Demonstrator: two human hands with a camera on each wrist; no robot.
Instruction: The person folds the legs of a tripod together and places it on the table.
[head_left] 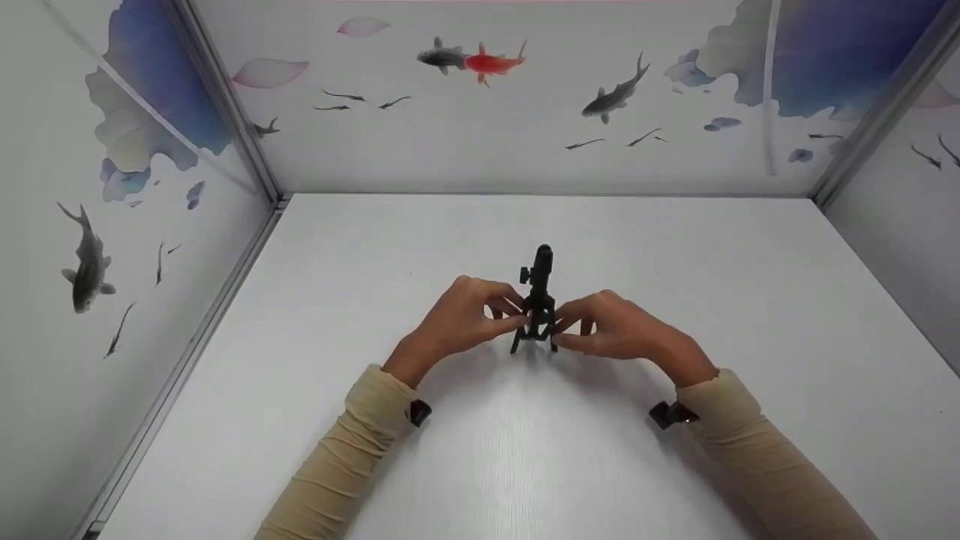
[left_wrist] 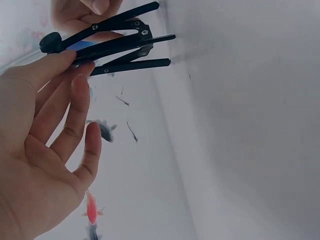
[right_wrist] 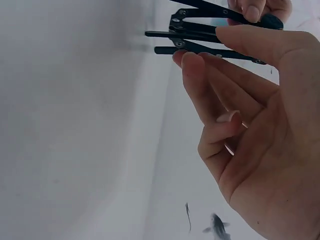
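Note:
A small black tripod (head_left: pixel 543 271) stands upright on the white table, its legs partly spread. From the left side my left hand (head_left: pixel 471 315) pinches it between thumb and fingers, near the upper part of the legs. On the other side my right hand (head_left: pixel 616 327) holds a leg lower down with thumb and fingertips. The left wrist view shows the hinged legs (left_wrist: pixel 145 65) with small rivets and a round black knob (left_wrist: pixel 50 43) close to the left thumb. In the right wrist view the right thumb lies against one leg, with fingers along another leg (right_wrist: pixel 165 50).
The white tabletop (head_left: pixel 360 240) is bounded by a back wall (head_left: pixel 525 157) and side walls printed with fish and blue shapes. Metal posts (head_left: pixel 232 105) run up the corners. Black wrist cameras (head_left: pixel 420 412) sit at both beige sleeves (head_left: pixel 330 457).

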